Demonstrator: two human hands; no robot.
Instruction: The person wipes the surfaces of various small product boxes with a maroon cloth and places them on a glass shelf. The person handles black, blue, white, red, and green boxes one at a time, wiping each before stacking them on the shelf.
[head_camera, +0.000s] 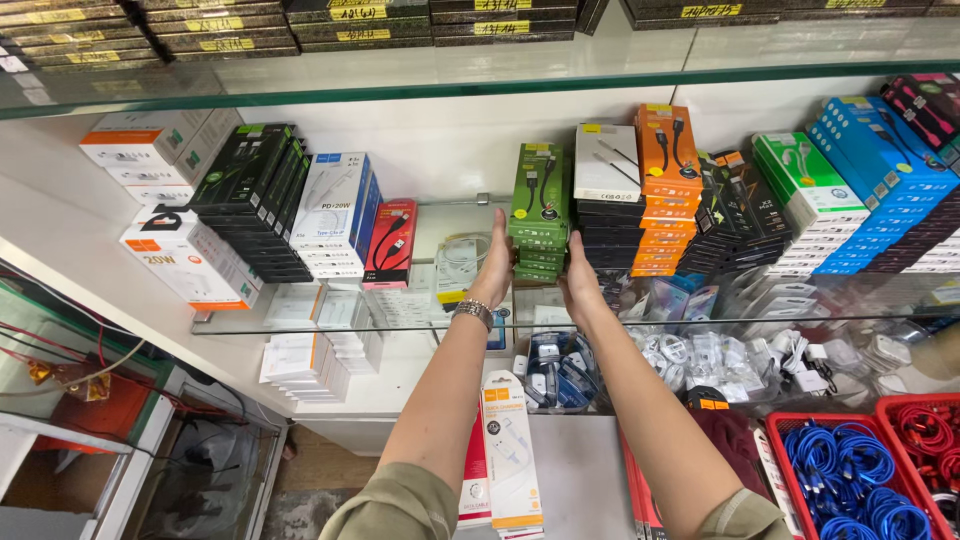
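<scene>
Head view looks down two bare forearms reaching to a glass shelf (330, 322) stocked with boxed cables and chargers. Both hands are pressed flat against a stack of green boxes (538, 215) that stands on the shelf: the left hand (495, 262), with a metal bracelet (474, 312) at the wrist, lies along the stack's left side, and the right hand (578, 275) lies along its lower right side. Fingers of both are straight and held together, palms facing each other, so the stack is clamped between the two open palms rather than gripped by curled fingers. The green boxes look squared up, one on another, and rest on the glass just beside a taller stack of black boxes (610, 215) topped by a white one, with orange boxes (668, 190) next to that. As a judgement, the stack is already in its place in the row and is only being steadied or aligned; whether its base is fully down on the glass cannot be told, since the hands and the shelf edge hide it. To the left, well apart, stand a red box (392, 243), white boxes (335, 215) and a leaning row of dark boxes (255, 195). Below, red baskets (850, 420) hold coiled blue and red cables.
</scene>
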